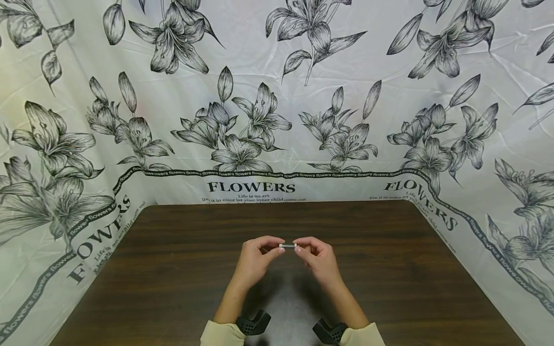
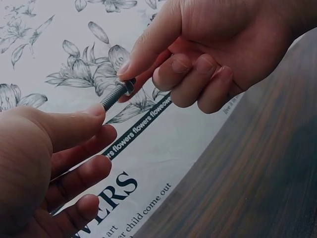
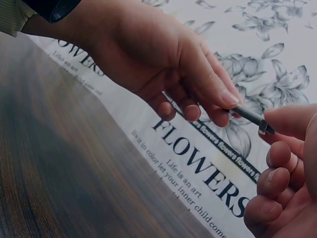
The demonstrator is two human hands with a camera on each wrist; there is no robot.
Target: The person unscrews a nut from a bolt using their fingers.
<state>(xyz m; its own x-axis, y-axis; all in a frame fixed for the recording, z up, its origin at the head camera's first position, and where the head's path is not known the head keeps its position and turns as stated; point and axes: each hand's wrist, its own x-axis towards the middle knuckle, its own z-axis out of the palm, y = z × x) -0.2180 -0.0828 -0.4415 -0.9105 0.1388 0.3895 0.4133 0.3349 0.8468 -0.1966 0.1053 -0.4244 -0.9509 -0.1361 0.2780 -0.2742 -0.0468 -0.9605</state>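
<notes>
A threaded metal bolt [image 1: 288, 246] is held level between both hands above the table. My left hand [image 1: 254, 262] pinches one end between thumb and forefinger; that end is hidden by the fingertips. At the other end, my right hand [image 1: 321, 263] pinches with thumb and forefinger at a hex nut [image 2: 130, 87], which sits round the bolt near its tip. In the right wrist view the nut [image 3: 263, 128] shows just beside the right thumb, with bare threaded shank [image 3: 249, 115] between the hands. The other fingers of each hand are loosely bent.
A dark brown wooden table [image 1: 182, 254] lies beneath the hands. White cloth [image 1: 285, 129] printed with black flowers and lettering rises along its back and both sides. Each wrist bears a black camera mount [image 1: 253, 323] by a pale sleeve [image 1: 222, 333].
</notes>
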